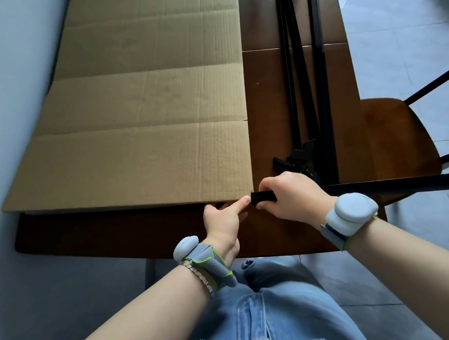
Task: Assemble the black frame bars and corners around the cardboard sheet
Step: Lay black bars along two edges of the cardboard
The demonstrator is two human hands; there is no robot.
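Right hand (289, 195) fingers grasping black frame bar (384, 187), left hand (222, 220) index straight, seemingly touching its end

Dark wooden table (267, 89) beside pale wall (5, 95), chair (398, 136) on grey tiles (398, 51).

The cardboard (142, 123) lies left on the table (268, 97). Right of it lie bars (321, 78), corners (299, 157) at their near end. A chair (398, 136) stands farther right.
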